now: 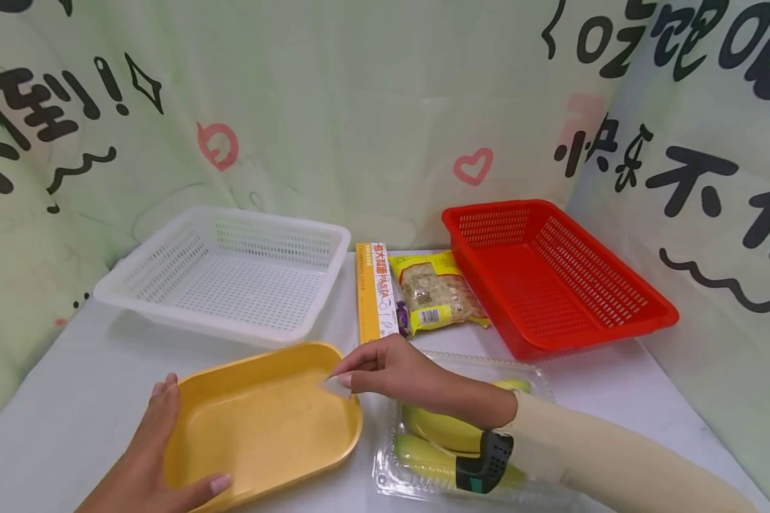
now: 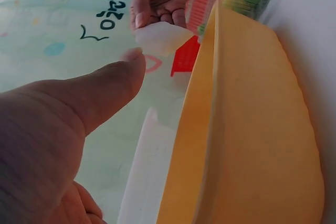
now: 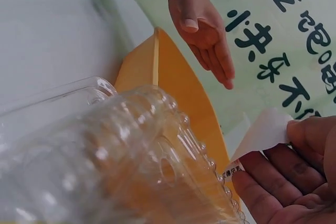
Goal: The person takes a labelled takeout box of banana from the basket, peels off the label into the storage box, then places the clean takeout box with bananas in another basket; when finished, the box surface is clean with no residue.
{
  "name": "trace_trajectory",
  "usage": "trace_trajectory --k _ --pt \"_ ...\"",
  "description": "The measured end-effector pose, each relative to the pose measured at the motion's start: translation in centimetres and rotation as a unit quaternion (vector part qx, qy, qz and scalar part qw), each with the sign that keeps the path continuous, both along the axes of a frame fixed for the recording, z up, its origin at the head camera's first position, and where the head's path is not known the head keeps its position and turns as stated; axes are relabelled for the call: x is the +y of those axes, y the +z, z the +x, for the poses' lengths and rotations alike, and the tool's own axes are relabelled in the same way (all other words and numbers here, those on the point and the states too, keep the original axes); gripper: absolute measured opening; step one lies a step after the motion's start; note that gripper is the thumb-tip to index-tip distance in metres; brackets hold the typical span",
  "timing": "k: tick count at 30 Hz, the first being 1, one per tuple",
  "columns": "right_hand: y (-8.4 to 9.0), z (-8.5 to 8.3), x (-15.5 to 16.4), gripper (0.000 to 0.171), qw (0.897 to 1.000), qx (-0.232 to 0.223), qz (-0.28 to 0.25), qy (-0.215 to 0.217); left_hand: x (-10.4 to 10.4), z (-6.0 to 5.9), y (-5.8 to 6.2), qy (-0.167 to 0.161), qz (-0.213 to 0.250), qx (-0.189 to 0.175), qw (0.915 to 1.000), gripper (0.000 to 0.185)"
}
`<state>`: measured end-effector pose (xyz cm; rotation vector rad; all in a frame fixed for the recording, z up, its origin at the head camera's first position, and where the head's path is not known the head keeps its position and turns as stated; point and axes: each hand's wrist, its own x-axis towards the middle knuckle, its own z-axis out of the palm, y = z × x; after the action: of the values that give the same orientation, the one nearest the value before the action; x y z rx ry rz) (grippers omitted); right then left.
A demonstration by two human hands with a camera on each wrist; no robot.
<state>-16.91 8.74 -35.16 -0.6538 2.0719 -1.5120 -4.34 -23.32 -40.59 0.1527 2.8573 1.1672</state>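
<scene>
A yellow plastic tray [image 1: 263,420] lies on the white table near the front. My left hand [image 1: 147,449] rests flat against its left side, fingers straight and thumb on the front rim; the right wrist view shows this hand [image 3: 207,35] open beside the tray [image 3: 184,93]. My right hand [image 1: 366,370] hovers over the tray's right rim and pinches a small white label [image 1: 335,385], seen also in the left wrist view [image 2: 160,38] and the right wrist view [image 3: 262,132]. Under my right forearm lies a clear plastic clamshell [image 1: 539,374] with yellow corn [image 1: 436,427] inside.
A white perforated basket [image 1: 231,274] stands at the back left and a red one [image 1: 552,271] at the back right. Between them lie an orange pasta box [image 1: 375,288] and a yellow snack packet [image 1: 436,288]. Printed cloth walls close in the table.
</scene>
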Motion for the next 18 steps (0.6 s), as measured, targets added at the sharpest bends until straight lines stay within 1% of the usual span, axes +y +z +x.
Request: trace_trajectory --k 5,7,11,18 --pt "0.0 -0.1 -0.5 0.016 1.0 -0.005 0.002 0.015 -0.7 -0.1 -0.4 -0.001 -0.012 -0.03 0.9995 0.129" --pt "-0.1 -0.2 -0.7 0.016 1.0 -0.013 -0.006 0.016 -0.7 -0.1 -0.7 -0.004 -0.002 -0.04 0.9992 0.129" --pt "-0.2 -0.2 -0.9 0.017 0.999 -0.019 -0.026 0.016 -0.6 -0.2 -1.1 -0.018 0.005 -0.029 0.9994 0.129" --pt "-0.4 -0.2 -1.0 0.019 0.999 0.004 -0.039 0.034 -0.8 -0.2 -1.7 -0.029 -0.015 -0.02 0.9993 0.133"
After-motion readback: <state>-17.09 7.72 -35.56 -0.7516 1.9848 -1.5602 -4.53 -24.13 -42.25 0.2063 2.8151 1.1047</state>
